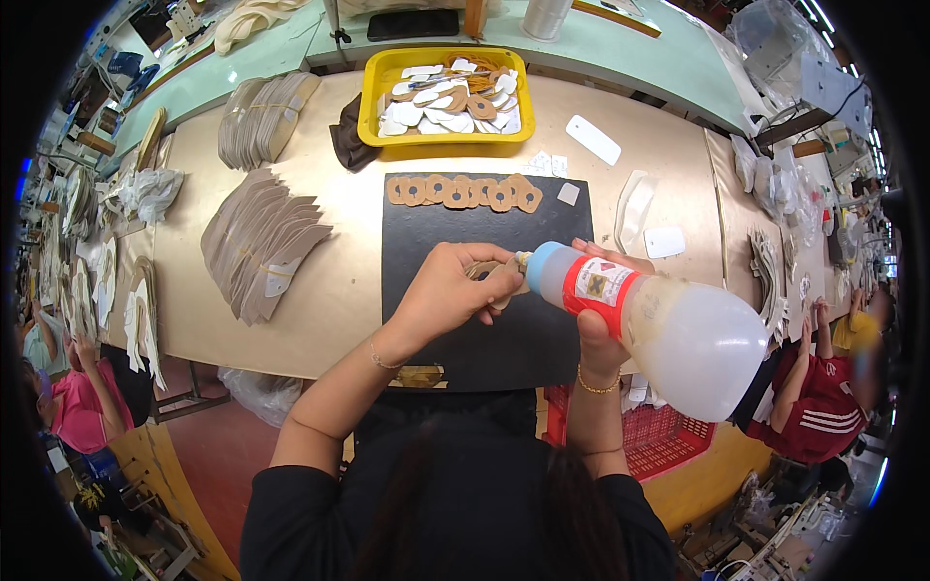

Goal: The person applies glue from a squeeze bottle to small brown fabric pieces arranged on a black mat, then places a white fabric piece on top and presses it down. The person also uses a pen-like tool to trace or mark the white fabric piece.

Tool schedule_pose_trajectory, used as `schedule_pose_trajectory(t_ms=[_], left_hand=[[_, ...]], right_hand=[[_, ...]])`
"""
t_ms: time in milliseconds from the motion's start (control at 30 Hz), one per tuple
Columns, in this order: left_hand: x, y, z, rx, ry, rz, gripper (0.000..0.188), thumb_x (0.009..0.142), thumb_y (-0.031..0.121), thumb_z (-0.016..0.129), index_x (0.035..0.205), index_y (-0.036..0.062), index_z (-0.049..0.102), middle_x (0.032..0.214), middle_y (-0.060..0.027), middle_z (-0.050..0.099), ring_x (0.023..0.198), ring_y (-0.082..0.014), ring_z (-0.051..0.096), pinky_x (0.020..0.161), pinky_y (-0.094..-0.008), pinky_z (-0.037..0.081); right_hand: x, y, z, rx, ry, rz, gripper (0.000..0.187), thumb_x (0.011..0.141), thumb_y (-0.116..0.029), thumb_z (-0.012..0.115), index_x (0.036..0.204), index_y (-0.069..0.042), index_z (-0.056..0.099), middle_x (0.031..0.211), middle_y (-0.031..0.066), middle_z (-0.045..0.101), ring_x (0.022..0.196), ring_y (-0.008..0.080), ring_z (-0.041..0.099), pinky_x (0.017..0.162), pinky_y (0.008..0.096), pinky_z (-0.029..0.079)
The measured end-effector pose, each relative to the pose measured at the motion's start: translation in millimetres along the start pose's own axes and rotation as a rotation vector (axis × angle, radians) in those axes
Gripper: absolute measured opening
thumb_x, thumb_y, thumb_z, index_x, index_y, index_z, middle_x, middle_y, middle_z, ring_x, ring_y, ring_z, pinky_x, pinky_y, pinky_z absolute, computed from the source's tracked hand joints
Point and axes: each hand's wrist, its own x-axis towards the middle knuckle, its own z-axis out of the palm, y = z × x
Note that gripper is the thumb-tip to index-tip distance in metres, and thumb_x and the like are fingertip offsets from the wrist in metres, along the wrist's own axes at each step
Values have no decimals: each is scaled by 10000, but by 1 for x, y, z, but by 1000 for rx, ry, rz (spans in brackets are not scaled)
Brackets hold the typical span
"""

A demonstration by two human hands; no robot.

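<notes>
My right hand (601, 324) is wrapped round a translucent white squeeze bottle (693, 339) with a blue collar and a red label. The bottle lies tilted, its narrow tip pointing left at my left hand (450, 290). Pinched in that left hand are small tan cut pieces (477, 270), partly hidden by my fingers; how many I cannot tell. The tip meets or nearly meets them. Below both hands lies a black mat (465, 349). Along its far edge runs an overlapping row of tan scalloped pieces (455, 192) with dark centres. A small grey square (569, 194) lies at their right.
A yellow tray (446, 138) of white and tan cut pieces stands beyond the mat. Banded stacks of beige panels (262, 242) lie at the left. White cards (593, 139) and a clear curved template (635, 208) lie at the right. A red basket (668, 445) sits below the table.
</notes>
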Motion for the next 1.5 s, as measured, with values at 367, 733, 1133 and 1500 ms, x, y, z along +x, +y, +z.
schedule_pose_trajectory(t_ms=[367,733,1133,1500], left_hand=[[4,-4,-3,-99,38,6,277,907,190,673,1038,-55,663,721,-69,650,562,-98,599,510,-232,521],[1,-6,1,20,60,75,293,920,211,662,1080,-35,662,764,-65,648,630,-90,606,521,-236,529],[17,-25,-17,81,147,53,270,915,199,650,1039,-41,666,687,-62,633,550,-88,588,478,-231,506],[56,-26,-97,488,571,73,262,883,199,693,1009,-29,665,644,-31,609,488,-73,540,418,-209,450]], right_hand=[[-7,-4,-10,318,101,36,753,713,-430,847,1206,0,473,1124,190,618,1069,318,625,966,469,496],[-15,3,-6,352,-6,117,680,758,-286,836,1251,0,466,1162,154,590,1096,275,600,989,439,475],[-20,6,-20,311,154,136,751,782,-311,807,1308,5,374,1132,178,551,981,307,622,872,508,563],[-21,9,-19,264,126,120,761,791,-307,798,1321,16,357,1122,185,551,970,315,629,854,512,567]])
